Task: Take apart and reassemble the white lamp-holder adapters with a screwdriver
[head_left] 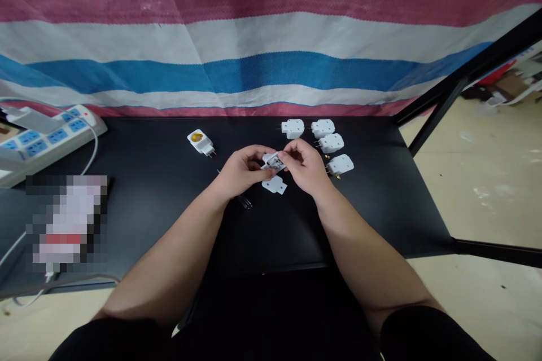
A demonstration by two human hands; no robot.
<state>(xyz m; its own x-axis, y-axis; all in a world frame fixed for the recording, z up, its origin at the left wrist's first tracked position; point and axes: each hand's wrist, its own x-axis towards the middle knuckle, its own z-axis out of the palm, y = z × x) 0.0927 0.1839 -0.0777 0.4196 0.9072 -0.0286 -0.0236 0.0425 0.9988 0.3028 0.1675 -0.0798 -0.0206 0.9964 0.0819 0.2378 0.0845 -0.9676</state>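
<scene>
Hands: left hand and right hand both pinch 1 open plug (internals showing).
Done, likely: 4 closed plugs grouped nearby.
Pending: cover loose on table.

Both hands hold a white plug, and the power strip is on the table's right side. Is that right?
No: the head view shows the power strip at the left of the table. The left hand and right hand do hold the white plug.

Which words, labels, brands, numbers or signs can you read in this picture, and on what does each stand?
No text can be read.
Power strip: no legible marking.
White plugs: none visible.
Open plug held by the left hand and right hand: too small to read.
Patch at left: blurred.
</scene>
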